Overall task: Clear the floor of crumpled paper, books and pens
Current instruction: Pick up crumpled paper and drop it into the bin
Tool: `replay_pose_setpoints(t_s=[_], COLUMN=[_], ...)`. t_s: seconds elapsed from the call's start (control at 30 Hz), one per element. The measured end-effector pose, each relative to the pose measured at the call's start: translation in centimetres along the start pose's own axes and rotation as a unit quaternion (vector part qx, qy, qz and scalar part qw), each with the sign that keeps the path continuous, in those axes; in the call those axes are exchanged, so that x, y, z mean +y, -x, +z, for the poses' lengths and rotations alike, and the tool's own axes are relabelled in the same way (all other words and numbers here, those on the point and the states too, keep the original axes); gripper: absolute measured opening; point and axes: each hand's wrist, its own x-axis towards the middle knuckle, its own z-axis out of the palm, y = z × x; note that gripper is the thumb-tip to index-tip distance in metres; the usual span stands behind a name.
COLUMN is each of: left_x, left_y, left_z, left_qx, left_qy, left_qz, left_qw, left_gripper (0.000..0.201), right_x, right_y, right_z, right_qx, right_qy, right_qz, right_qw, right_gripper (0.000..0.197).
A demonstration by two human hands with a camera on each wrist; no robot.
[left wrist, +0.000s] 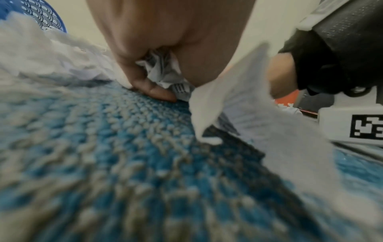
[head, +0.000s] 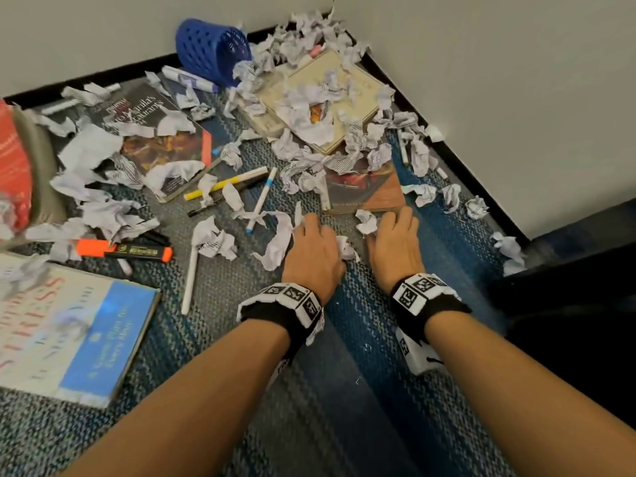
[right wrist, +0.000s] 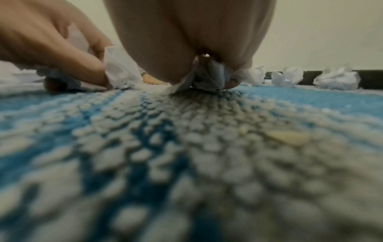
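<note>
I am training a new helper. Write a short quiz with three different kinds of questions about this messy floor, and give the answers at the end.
1. True or false: the blue basket stands upright.
2. Multiple choice: what does the left hand grip? A) a pen B) crumpled paper C) a book
3. Fill in: the orange highlighter lies on the ____.

Key
1. False: it lies tipped on its side by the wall.
2. B. The right hand also grips a paper wad.
3. carpet
</note>
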Motion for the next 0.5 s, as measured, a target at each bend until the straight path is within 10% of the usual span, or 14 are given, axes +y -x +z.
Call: replay_pose_setpoints(t_s=[0.13,0.23,0.5], left_x=[0.3,-0.1,-4.1], left_y=[0.6,1.5,1.9], left_z=[-0.8,-1.0,-3.8], left_qx=[-0.032,-0.052,0.061], left_qy=[-0.016,-0.078,-0.013], left_qz=[0.081,0.158,0.009], left_qw=[0.996,0.983,0.998], left_gripper=[0.056,0.022,0.049], right_x=[-0.1,0.1,-2.2], right_y=[0.3,0.1,0.0], right_z=[-1.2,-2.6,-3.8], right_qx=[-0.060,-0.090,-0.138], right_qy=[-0.005,-0.028,-0.034], right_qz=[-0.027,-0.010,-0.118], right_qw=[0.998,0.995,0.983], right_gripper=[0.017,0.028,0.062])
